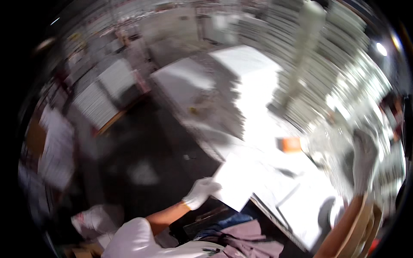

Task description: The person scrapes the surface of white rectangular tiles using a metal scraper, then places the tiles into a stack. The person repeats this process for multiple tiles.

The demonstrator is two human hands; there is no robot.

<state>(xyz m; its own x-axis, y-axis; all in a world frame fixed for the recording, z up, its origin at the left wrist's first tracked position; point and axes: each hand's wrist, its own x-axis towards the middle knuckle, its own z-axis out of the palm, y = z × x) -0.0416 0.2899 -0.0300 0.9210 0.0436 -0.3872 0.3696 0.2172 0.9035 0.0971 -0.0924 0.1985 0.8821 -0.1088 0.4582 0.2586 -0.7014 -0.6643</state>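
Observation:
My left hand (202, 192), in a white knitted glove, pinches the left edge of a white sheet (233, 182). The sheet lies partly over the bright table and sticks out past its near edge. Far to the right, my right hand (365, 159), also gloved in white, is raised beside tall stacks of pale sheets (370, 81). Motion smears its fingers, so whether they hold anything is unclear. Between the hands, an orange piece (291, 145) sits next to something clear and shiny, too blurred to name.
White stacks (183, 75) stand on the table's far part, some strongly glaring. Another pile of sheets (97, 101) rests on a pallet at the left, across a dark floor (142, 146). A white bag (97, 219) lies at lower left. A brown cardboard-like thing (357, 232) is beside my right forearm.

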